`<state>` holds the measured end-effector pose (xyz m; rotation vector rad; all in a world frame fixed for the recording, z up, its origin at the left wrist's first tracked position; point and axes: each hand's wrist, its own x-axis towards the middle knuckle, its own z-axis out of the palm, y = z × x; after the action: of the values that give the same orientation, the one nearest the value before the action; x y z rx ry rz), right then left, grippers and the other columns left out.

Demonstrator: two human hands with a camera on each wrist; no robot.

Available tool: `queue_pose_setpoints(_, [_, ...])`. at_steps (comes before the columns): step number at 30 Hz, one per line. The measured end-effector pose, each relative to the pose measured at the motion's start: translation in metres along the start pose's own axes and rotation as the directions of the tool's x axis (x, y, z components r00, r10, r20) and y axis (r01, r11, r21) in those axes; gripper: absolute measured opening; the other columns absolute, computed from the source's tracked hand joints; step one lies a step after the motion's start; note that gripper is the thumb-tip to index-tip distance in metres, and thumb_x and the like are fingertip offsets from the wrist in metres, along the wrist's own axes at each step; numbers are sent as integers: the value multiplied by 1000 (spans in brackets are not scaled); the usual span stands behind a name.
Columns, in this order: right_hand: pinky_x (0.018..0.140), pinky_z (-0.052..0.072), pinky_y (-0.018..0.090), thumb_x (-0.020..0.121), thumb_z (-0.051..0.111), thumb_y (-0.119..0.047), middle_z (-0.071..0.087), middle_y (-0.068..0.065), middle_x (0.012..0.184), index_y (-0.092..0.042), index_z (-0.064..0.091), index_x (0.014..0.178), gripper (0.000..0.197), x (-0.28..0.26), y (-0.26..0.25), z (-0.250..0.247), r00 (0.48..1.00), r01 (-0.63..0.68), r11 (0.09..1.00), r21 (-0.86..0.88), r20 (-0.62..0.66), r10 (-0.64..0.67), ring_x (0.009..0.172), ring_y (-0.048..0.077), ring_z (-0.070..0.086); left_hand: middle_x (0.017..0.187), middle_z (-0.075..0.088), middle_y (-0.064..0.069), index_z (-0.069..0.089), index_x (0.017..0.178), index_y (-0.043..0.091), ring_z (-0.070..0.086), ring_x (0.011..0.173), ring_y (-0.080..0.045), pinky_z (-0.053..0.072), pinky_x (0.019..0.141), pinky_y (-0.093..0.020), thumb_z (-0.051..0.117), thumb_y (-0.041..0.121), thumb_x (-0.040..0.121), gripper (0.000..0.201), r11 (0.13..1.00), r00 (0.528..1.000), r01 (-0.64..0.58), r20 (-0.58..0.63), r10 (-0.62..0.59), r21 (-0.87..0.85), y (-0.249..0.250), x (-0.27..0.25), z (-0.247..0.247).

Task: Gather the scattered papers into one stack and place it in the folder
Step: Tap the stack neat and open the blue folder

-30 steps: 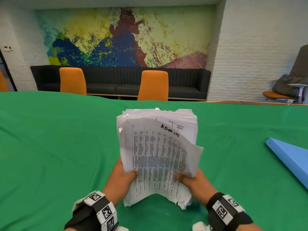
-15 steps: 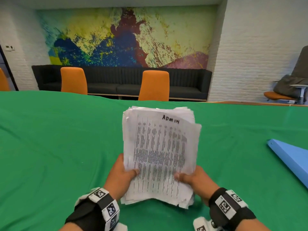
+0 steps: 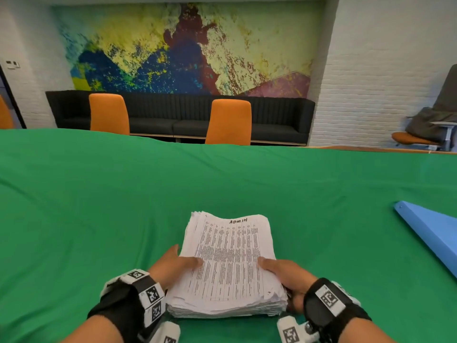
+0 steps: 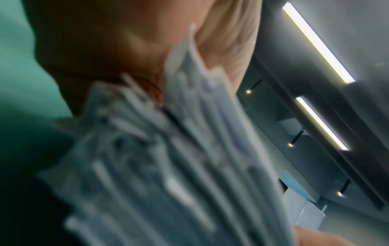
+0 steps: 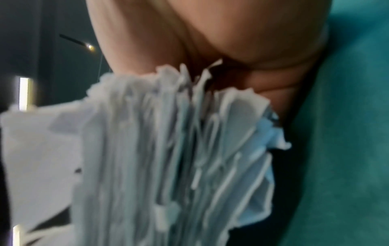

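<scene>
The green worktop (image 3: 99,206) carries the blue folder (image 3: 430,233) well off to the right of the grip and a little farther out, its long edge running diagonally. The stack of papers (image 3: 230,263) lies lengthwise away from the person, between both hands. The left hand (image 3: 173,266) and right hand (image 3: 286,273) each clamp a side, thumbs on top. The right hand is nearer the folder.

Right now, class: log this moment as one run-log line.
paper stack: gathered | left hand, right hand: grip its sides | blue folder: apart, at right
</scene>
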<state>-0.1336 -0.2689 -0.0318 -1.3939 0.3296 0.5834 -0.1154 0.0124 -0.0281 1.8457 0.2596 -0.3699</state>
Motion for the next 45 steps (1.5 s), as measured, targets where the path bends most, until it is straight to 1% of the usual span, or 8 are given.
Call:
queue_pose_setpoints(2, [99, 54, 51, 105, 49, -37, 75, 24, 110, 0, 63, 121, 43, 5, -1, -2, 998, 15, 1000, -12, -63, -15, 104, 40, 73, 138, 59, -9, 29, 151, 12, 64, 113, -27, 52, 100, -43, 71, 34, 91, 76, 998, 998, -47, -30, 48, 42, 0, -2, 6])
queue_pose_setpoints(8, [104, 50, 58, 95, 49, -58, 76, 21, 110, -2, 66, 117, 62, 25, -9, -11, 993, -27, 936, -352, -119, -16, 108, 42, 71, 138, 59, 4, 42, 142, 22, 60, 121, -20, 47, 107, -38, 60, 47, 95, 56, 929, 986, -167, 50, 160, 330, 0, -7, 14])
queue_pose_setpoints(15, [100, 55, 50, 103, 53, -37, 76, 18, 111, -2, 59, 126, 42, 32, -11, -16, 999, 6, 958, -287, -29, -15, 104, 37, 73, 167, 17, -8, 9, 161, 10, 23, 152, -28, 21, 124, -41, 38, 56, 102, 80, 950, 999, -24, -29, 35, 312, 9, 9, -2])
queue_pose_setpoints(20, [96, 57, 51, 102, 57, -28, 78, 13, 108, -5, 58, 124, 32, 41, -9, -18, 996, 61, 917, -395, -30, -80, 99, 33, 75, 124, 66, -17, 60, 124, 2, 64, 107, -30, 49, 103, -43, 41, 33, 106, 40, 906, 998, -18, -53, 45, 423, 7, 27, -4])
queue_pose_setpoints(28, [93, 59, 49, 100, 58, -32, 78, 12, 108, -7, 56, 125, 35, 43, -8, -18, 991, 101, 902, -420, -38, -129, 96, 31, 76, 93, 68, -18, 58, 85, 8, 64, 79, -27, 50, 74, -33, 50, 24, 95, 20, 943, 999, 20, -48, -4, 333, 7, 27, 1])
queue_pose_setpoints(31, [90, 60, 49, 102, 56, -27, 74, 11, 113, -10, 53, 123, 27, 33, -13, -8, 972, 187, 860, -474, -40, -233, 97, 30, 75, 94, 75, -17, 65, 98, 4, 73, 83, -31, 60, 82, -40, 53, 24, 99, 23, 958, 996, 90, -33, -85, 274, 15, 23, 0])
queue_pose_setpoints(40, [94, 58, 50, 103, 55, -23, 71, 16, 119, -8, 55, 116, 20, 46, -68, 55, 932, 335, 848, -410, 9, -363, 105, 37, 71, 97, 73, -10, 60, 107, 11, 73, 78, -25, 56, 62, -31, 59, 25, 100, 15, 872, 978, 14, -189, 90, 489, 83, 17, -70])
queue_pose_setpoints(45, [87, 58, 41, 101, 56, -32, 67, 15, 125, -3, 54, 128, 39, 93, -66, 91, 941, 284, 784, -552, 1, -339, 105, 31, 67, 100, 71, -14, 62, 110, 5, 70, 88, -32, 56, 83, -39, 59, 18, 100, 17, 845, 955, 82, -285, 86, 528, 56, 42, -94])
